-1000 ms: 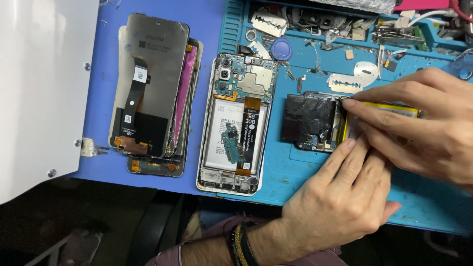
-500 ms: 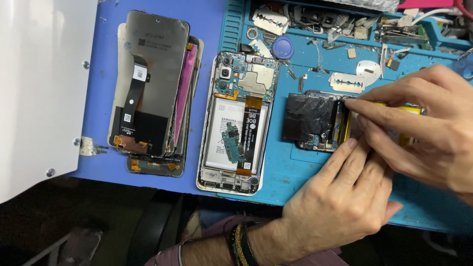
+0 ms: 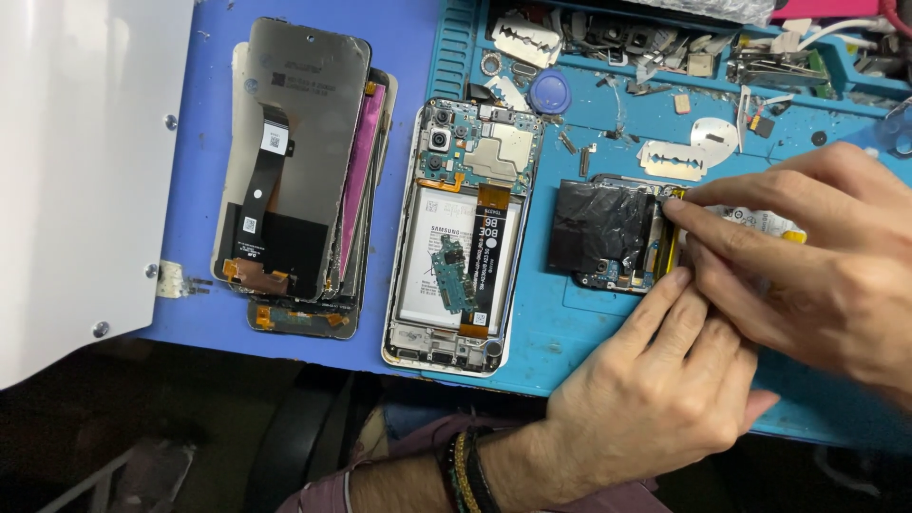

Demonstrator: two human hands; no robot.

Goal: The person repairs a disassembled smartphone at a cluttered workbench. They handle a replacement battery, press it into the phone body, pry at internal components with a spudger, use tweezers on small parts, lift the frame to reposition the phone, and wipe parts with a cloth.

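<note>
Right of centre, my left hand (image 3: 655, 399) and right hand (image 3: 807, 256) press fingertips on a small opened phone (image 3: 608, 233) with black tape. An open phone frame (image 3: 463, 237) lies mid-frame; stacked screens (image 3: 299, 171) sit upper left.

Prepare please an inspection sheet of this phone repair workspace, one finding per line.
Surface: teal rubber repair mat beside a blue mat.
Job's things: small phone partly wrapped in black tape, under both hands.
Clutter: open silver-framed phone, stack of dark display panels, razor blades, round blue cap.
Grippers: left hand presses the phone's lower edge; right hand pinches its yellow side.
Cables: white cable.
Surroundings: white metal panel.
</note>
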